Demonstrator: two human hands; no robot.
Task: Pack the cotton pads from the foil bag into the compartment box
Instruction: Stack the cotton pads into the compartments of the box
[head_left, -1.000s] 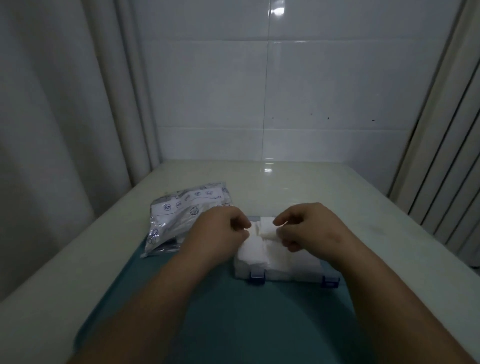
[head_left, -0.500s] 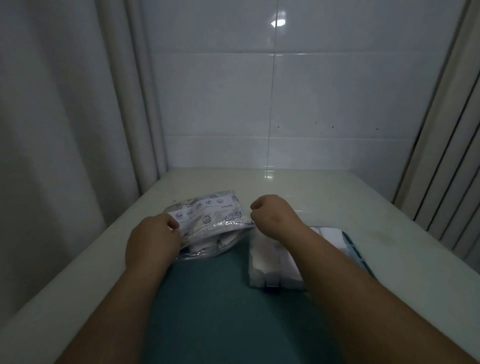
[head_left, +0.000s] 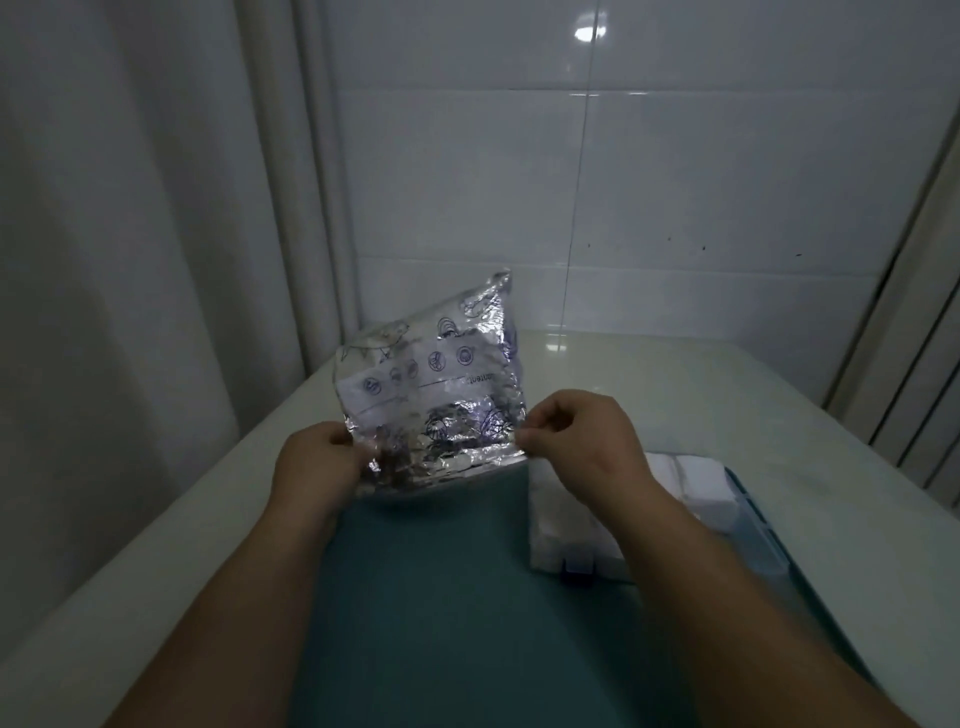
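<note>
Both hands hold the crinkled silver foil bag (head_left: 434, 387) up above the table, its printed side facing me and its lower edge toward the mat. My left hand (head_left: 314, 470) pinches the bag's lower left corner. My right hand (head_left: 576, 441) pinches its lower right corner. The clear compartment box (head_left: 566, 525) lies on the mat at the right, partly hidden under my right forearm, with white cotton pads (head_left: 698, 480) filling the compartments that show. The bag's contents are not visible.
A teal mat (head_left: 441, 597) covers the near part of the pale table (head_left: 675, 395). A white tiled wall stands behind, a curtain hangs at the left, and a slatted panel runs along the right.
Both hands left the box and took hold of the foil bag, then lifted it off the table and tipped it upright. The view has shifted left.
</note>
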